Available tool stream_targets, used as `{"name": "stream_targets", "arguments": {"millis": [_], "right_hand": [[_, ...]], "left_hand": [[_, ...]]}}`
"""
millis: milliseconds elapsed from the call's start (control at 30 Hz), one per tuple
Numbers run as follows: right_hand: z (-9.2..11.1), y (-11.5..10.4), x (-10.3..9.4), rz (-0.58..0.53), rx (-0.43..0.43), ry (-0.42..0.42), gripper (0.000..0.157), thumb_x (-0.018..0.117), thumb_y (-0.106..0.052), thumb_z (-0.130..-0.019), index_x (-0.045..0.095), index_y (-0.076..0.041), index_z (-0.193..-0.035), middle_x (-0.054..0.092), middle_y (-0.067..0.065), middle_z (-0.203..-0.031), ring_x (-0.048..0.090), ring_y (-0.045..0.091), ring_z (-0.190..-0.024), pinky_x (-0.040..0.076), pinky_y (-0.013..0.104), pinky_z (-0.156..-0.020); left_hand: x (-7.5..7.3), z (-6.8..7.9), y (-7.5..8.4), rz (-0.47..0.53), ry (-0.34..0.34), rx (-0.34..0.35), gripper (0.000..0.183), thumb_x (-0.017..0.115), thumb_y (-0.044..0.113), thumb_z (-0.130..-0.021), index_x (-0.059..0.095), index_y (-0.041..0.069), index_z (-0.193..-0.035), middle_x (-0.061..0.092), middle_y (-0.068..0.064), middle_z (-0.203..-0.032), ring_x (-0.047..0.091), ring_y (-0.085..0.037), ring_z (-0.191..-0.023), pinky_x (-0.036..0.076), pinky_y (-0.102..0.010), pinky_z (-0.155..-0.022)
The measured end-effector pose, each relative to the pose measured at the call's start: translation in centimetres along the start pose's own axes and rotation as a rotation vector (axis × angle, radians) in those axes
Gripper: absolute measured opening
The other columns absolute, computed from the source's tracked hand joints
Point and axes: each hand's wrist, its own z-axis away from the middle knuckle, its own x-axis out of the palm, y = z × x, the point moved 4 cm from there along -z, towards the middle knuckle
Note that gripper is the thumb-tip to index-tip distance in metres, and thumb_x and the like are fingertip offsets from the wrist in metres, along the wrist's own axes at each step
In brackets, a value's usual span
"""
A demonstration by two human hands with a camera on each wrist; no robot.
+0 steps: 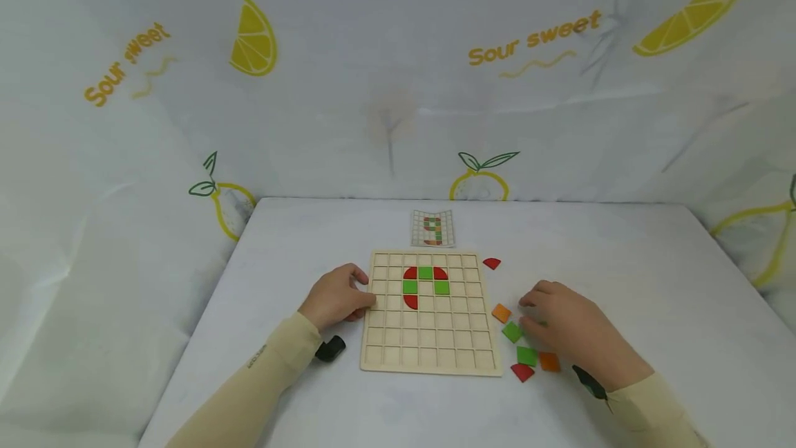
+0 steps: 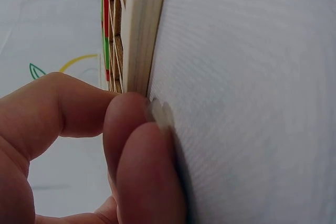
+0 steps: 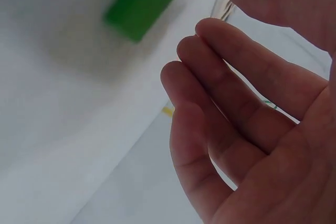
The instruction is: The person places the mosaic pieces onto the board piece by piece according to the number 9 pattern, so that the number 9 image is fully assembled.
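Observation:
A wooden grid board (image 1: 385,337) lies on the table with several red and green pieces set in its upper middle cells, among them a green square (image 1: 425,273) and a red quarter-round (image 1: 411,302). My left hand (image 1: 336,296) grips the board's left edge; in the left wrist view its fingertips (image 2: 149,166) meet the board's side (image 2: 142,30). My right hand (image 1: 569,327) hovers right of the board over loose pieces, fingers gently bent and apart from the thumb, holding nothing. Near it lie an orange square (image 1: 501,313) and a green square (image 1: 513,332). The right wrist view shows a green block (image 3: 142,6), blurred.
A patterned card (image 1: 432,228) with a coloured grid figure lies behind the board. More loose pieces sit at the right: a red quarter-round (image 1: 492,263), an orange square (image 1: 550,361), a green square (image 1: 526,356) and another red quarter-round (image 1: 522,372). A printed white cloth (image 1: 348,88) hangs behind.

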Motion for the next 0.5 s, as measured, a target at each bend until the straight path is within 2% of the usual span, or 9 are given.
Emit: {"name": "stream_targets", "arguments": {"millis": [200, 500], "right_hand": [[1.6, 2.1, 0.7, -0.024, 0.132, -0.095, 0.034, 0.090, -0.031, -0.087, 0.080, -0.011, -0.112, 0.073, 0.002, -0.110, 0.068, 0.027, -0.104, 0.062, 0.053, -0.094], [3.2, 3.2, 1.2, -0.037, 0.137, -0.051, 0.040, 0.092, -0.033, -0.084, 0.080, -0.010, -0.114, 0.073, 0.000, -0.110, 0.069, 0.027, -0.106, 0.061, 0.055, -0.095]], "left_hand": [[-0.2, 0.1, 0.2, 0.001, -0.009, 0.014, 0.035, 0.079, 0.021, -0.088, 0.065, 0.011, -0.118, 0.072, -0.005, -0.078, 0.066, -0.018, -0.063, 0.053, -0.029, -0.061], [-0.1, 0.2, 0.1, 0.005, -0.008, 0.022, 0.035, 0.078, 0.020, -0.088, 0.065, 0.010, -0.119, 0.072, -0.006, -0.079, 0.066, -0.019, -0.064, 0.054, -0.029, -0.062]]}}
